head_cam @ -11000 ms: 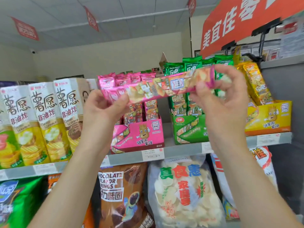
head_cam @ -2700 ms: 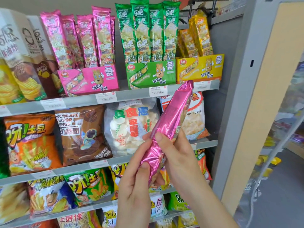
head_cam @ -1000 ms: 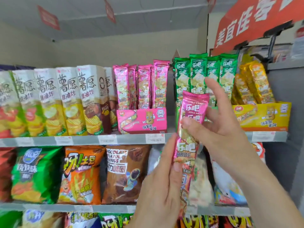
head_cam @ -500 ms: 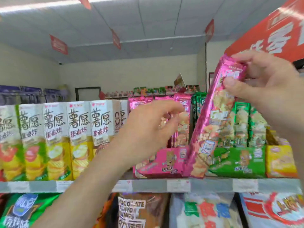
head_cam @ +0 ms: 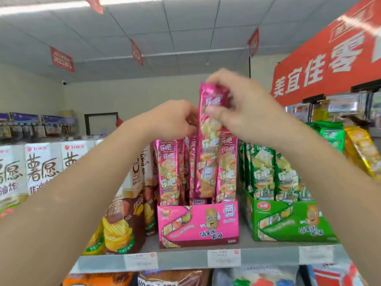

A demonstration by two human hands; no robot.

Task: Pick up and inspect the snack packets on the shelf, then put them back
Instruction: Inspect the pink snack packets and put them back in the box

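Right hand [head_cam: 237, 108] pinches the upright pink packet [head_cam: 206, 162] over the pink box [head_cam: 198, 223]; left hand [head_cam: 173, 118] at its 9 o'clock, grip unclear

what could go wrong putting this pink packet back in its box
The right hand pinches the pink packet only near its top, so it could slip or swing. Its lower end hangs just above the pink box, close among the standing packets; it may snag on them, crumple, or knock them askew.
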